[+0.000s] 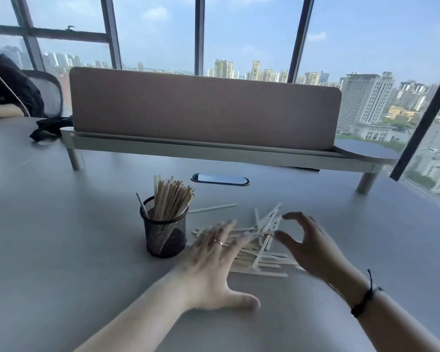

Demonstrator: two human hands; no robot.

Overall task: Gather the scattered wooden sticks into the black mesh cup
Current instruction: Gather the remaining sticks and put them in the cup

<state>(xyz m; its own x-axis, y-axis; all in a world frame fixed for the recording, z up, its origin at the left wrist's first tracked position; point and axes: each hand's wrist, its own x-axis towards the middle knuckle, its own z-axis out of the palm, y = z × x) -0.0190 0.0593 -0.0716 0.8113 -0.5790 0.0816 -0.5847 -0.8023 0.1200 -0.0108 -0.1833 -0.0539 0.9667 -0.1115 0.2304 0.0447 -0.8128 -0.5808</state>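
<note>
- Wooden sticks [258, 246] lie in a loose heap on the grey counter [61, 224], just right of the black mesh cup [164, 233], which already holds a thick bundle.
- Our left hand [214, 260] lies flat, fingers spread over the heap's left edge.
- Our right hand [313, 247] hovers at the right edge, fingers curved but gripping nothing.
- We judge the step to be corralling the heap; next we need to squeeze it together, align the sticks and lift.
- One stick [212, 208] lies apart behind.

Both hands [259, 250] over stick pile [258, 252], mesh cup [165, 237] w/ sticks beside.
</note>
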